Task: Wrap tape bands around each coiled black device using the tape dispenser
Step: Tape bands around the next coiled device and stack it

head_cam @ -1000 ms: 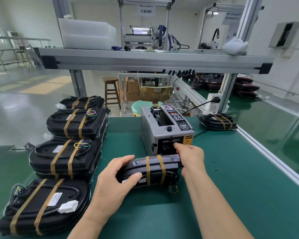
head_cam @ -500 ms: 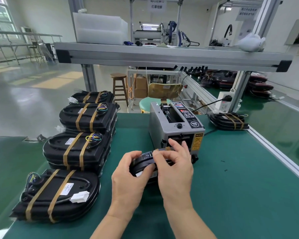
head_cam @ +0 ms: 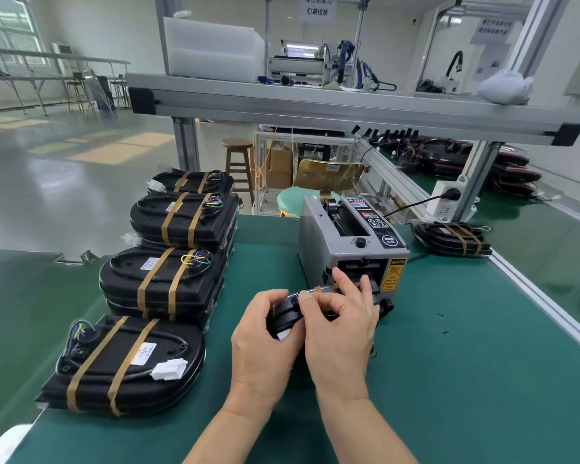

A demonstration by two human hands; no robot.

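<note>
Glossy grey-green floor point(head_cam: 64, 182), windows point(head_cam: 4, 28) at left, wooden stool point(head_cam: 237, 162), aluminium overhead shelf point(head_cam: 315, 108)

- Both forearms come in bare from the lower edge and converge, the wrists close together and the hands side by side, almost touching.
- The left hand point(head_cam: 265, 343) shows its back to the camera, fingers curled up round the near left end of the black device point(head_cam: 283, 314), thumb on top.
- The right hand point(head_cam: 342, 333) lies over the device's right part, its thumb pressed down on the upper edge next to the left thumb.
- The right index finger reaches forward, the others bent; their tips are hidden, so they probably clasp the far side.
</note>
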